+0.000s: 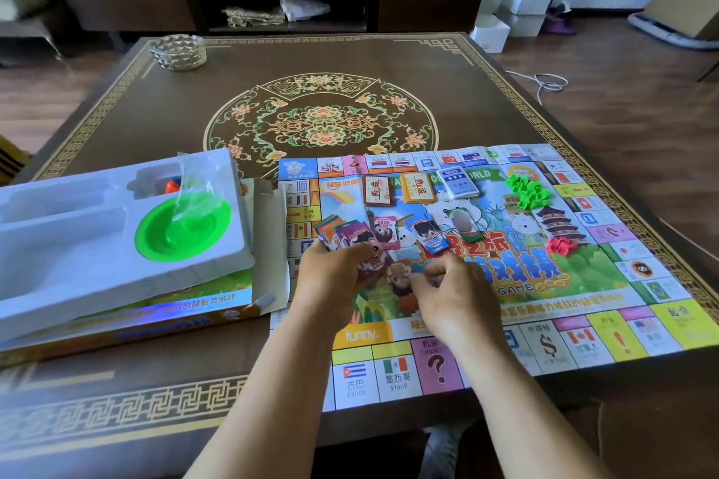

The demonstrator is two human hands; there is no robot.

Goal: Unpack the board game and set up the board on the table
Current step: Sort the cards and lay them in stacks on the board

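On the far left of the brown counter [155, 121] lies the game box [128, 323], flat, with a white plastic tray [78, 245] sitting on top of it. A green bowl [183, 227] rests in a round dip of the tray, and a clear little bag [194, 179] sticks up above it. At the back left of the counter stands a glass dish [178, 51]. Just beside the box, to the right, the paper game board [583, 303] is spread out flat, and its near edge comes close to the near edge of the counter. The left hand [330, 276] is over the left part of the board, and its fingers are curled round a fan of small play money bills [342, 235]. The right hand [451, 292] is right next to it, just to the right, low over the board's middle, with curled fingers pinching one bill [398, 276] between the two hands. Farther back on the board lie three stacks of cards: a brown stack [377, 191], an orange stack [418, 187] and a blue stack [457, 182]. Near them, closer to the hands, sit three small piles of money [428, 235] in a row. Farther right is a heap of green houses [529, 191], and below it a small heap of pink pieces [562, 245].
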